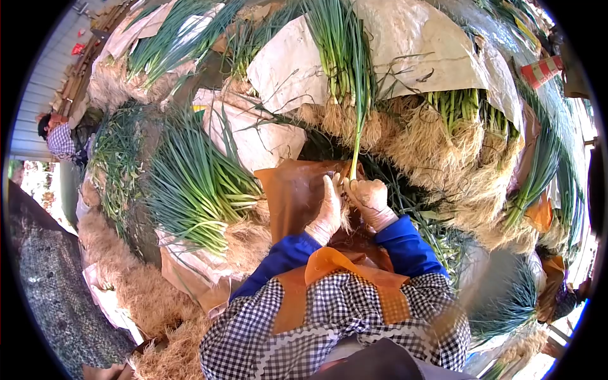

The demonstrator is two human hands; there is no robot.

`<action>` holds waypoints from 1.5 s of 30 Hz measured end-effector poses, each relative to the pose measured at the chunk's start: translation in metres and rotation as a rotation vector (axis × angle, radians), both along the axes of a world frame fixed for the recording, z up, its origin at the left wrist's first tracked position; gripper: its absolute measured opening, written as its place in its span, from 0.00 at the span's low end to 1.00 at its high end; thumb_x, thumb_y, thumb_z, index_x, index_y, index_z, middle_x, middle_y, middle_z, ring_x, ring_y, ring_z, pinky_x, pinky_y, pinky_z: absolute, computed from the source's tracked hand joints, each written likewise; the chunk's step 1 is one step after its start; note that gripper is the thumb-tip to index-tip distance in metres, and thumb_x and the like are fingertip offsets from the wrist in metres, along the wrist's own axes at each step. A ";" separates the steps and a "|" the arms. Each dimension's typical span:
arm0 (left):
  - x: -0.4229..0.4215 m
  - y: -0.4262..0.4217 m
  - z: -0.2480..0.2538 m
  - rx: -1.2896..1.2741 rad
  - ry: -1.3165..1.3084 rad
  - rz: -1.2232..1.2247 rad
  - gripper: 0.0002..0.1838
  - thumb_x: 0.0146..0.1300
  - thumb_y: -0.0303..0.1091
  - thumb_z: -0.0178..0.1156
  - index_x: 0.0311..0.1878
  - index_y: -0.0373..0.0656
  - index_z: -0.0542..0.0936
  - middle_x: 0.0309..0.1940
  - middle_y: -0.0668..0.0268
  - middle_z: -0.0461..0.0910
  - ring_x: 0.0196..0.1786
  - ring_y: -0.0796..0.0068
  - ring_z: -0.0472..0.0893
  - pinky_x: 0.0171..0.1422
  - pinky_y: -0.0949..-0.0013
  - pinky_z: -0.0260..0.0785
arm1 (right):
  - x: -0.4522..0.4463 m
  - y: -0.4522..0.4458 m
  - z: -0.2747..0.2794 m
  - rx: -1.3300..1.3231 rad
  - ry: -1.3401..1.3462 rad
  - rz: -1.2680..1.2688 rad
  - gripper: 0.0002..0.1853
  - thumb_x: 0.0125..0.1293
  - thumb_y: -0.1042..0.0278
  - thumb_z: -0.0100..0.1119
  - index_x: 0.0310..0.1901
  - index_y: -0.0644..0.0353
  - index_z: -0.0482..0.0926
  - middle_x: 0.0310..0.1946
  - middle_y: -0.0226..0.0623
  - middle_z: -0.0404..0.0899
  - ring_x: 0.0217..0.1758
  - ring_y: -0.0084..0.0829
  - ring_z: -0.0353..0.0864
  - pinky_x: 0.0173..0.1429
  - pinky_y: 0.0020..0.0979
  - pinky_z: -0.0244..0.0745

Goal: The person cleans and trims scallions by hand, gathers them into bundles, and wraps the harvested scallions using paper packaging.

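Observation:
In front of my apron, a single green onion (358, 136) stands with its leaves pointing away from me and its pale base between my hands. My right hand (369, 197) is closed round the lower stalk. Beside it, my left hand (325, 214) pinches at the root end, and some stringy roots hang between the two hands. Part of the base is hidden by my fingers. A brown apron (294, 193) spreads under my hands. To the left lies a big pile of green onions (196, 183) with roots toward me.
Ahead, rooted green onion bundles (437, 152) lie under a pale sheet (424, 50). Heaps of tan roots (133, 272) run along the left, near loose leaf scraps (120, 164). Another person (63, 136) is at the far left. A red-and-white package (541, 71) is at upper right.

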State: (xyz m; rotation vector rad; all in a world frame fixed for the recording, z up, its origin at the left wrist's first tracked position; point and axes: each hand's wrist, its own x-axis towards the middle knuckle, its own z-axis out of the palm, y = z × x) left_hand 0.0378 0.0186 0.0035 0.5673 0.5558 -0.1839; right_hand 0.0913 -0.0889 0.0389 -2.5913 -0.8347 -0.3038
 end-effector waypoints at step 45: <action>0.036 0.130 0.081 -0.232 -0.413 -0.107 0.19 0.70 0.39 0.45 0.62 0.46 0.67 0.51 0.54 0.77 0.16 0.86 0.62 0.17 0.83 0.55 | 0.006 -0.034 0.075 0.208 1.053 0.029 0.22 0.67 0.49 0.47 0.44 0.61 0.80 0.31 0.35 0.79 0.31 0.30 0.75 0.37 0.30 0.73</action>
